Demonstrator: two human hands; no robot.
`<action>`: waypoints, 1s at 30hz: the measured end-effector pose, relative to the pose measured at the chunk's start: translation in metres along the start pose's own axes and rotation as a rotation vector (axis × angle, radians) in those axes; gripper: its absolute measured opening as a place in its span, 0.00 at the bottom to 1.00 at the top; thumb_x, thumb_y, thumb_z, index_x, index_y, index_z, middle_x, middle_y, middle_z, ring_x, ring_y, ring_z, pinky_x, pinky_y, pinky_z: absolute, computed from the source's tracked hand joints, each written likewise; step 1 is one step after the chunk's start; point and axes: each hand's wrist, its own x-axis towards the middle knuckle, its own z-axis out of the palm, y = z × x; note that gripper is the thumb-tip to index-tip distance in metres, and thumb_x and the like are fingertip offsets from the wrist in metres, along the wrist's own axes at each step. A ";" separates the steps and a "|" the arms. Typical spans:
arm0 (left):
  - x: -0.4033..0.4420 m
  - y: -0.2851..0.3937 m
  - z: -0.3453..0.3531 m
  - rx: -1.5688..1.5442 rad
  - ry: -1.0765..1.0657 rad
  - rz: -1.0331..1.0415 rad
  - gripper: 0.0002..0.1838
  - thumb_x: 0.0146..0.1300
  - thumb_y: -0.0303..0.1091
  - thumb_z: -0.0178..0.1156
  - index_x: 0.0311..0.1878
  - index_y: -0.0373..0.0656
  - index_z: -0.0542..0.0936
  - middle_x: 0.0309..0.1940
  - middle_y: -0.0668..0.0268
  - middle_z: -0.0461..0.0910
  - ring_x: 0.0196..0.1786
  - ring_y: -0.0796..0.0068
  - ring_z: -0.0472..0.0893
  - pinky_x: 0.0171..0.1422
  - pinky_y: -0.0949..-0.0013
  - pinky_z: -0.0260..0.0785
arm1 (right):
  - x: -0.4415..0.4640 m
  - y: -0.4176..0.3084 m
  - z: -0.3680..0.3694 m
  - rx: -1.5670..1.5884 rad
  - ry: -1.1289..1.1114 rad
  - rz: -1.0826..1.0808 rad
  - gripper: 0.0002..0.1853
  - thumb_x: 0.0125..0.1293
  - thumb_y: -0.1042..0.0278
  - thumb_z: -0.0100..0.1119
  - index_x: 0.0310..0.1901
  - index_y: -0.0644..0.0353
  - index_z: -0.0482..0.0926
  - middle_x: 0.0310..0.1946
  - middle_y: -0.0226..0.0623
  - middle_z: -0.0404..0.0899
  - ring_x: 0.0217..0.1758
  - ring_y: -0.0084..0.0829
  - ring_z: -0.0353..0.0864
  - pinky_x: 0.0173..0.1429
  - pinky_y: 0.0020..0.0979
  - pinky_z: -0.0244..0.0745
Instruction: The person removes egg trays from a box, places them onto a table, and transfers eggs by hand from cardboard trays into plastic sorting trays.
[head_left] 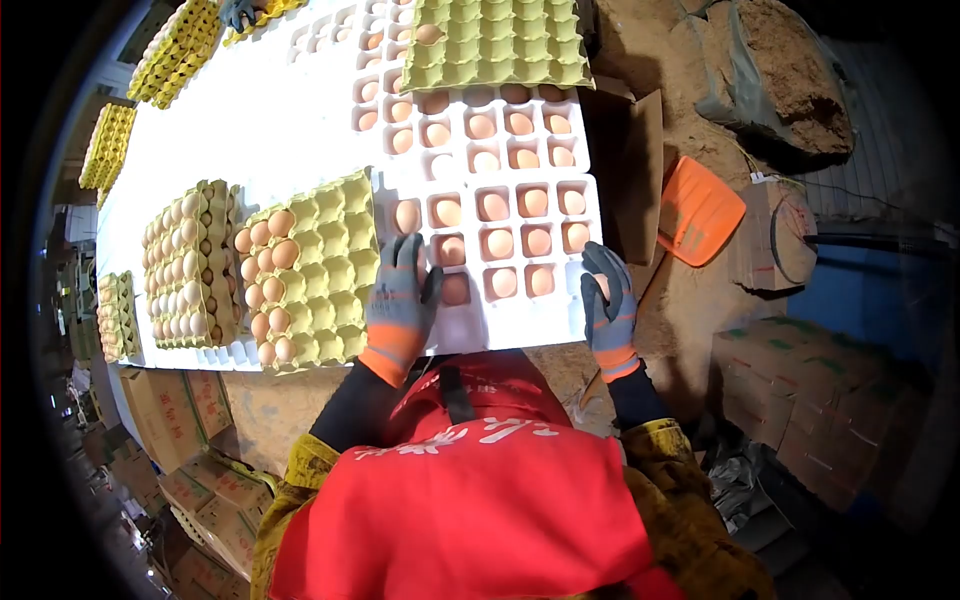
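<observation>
- Left gloved hand [400, 305]: back upward, fingers [404, 250] stretched forward close together, thumb [432, 285] set apart from them.
- Right gloved hand [613, 315]: fingers bent inward, thumb side facing the left hand.
- Left forearm [352, 408]: slanting forward and inward, wrist nearly straight.
- Right forearm [638, 398]: reaching forward, slightly inward, elbow well out from the torso.
</observation>
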 end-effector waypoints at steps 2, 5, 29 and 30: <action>-0.022 -0.001 0.007 0.045 -0.074 0.050 0.19 0.70 0.30 0.55 0.61 0.34 0.75 0.58 0.46 0.76 0.61 0.43 0.78 0.63 0.51 0.72 | 0.002 0.002 -0.002 -0.191 0.014 -0.087 0.22 0.73 0.77 0.57 0.67 0.61 0.74 0.65 0.43 0.75 0.67 0.40 0.76 0.70 0.38 0.72; -0.040 -0.005 0.013 0.183 -0.192 0.125 0.14 0.64 0.26 0.56 0.53 0.35 0.78 0.55 0.47 0.77 0.65 0.45 0.75 0.71 0.48 0.66 | 0.005 0.011 0.000 -0.435 -0.065 -0.186 0.23 0.71 0.75 0.57 0.67 0.58 0.75 0.67 0.45 0.73 0.72 0.47 0.70 0.76 0.46 0.64; -0.045 -0.057 -0.093 -0.055 0.059 0.050 0.25 0.61 0.26 0.65 0.64 0.42 0.78 0.60 0.54 0.79 0.64 0.50 0.76 0.73 0.50 0.64 | 0.081 -0.016 0.204 -0.804 -0.430 -0.567 0.20 0.60 0.63 0.58 0.55 0.54 0.79 0.56 0.39 0.78 0.68 0.44 0.70 0.77 0.56 0.55; -0.054 -0.076 -0.108 -0.006 0.095 -0.024 0.25 0.61 0.26 0.65 0.64 0.42 0.78 0.60 0.54 0.80 0.63 0.50 0.77 0.71 0.52 0.65 | 0.083 -0.015 0.205 -0.789 -0.464 -0.561 0.20 0.61 0.63 0.58 0.56 0.54 0.79 0.56 0.39 0.78 0.67 0.45 0.71 0.77 0.56 0.55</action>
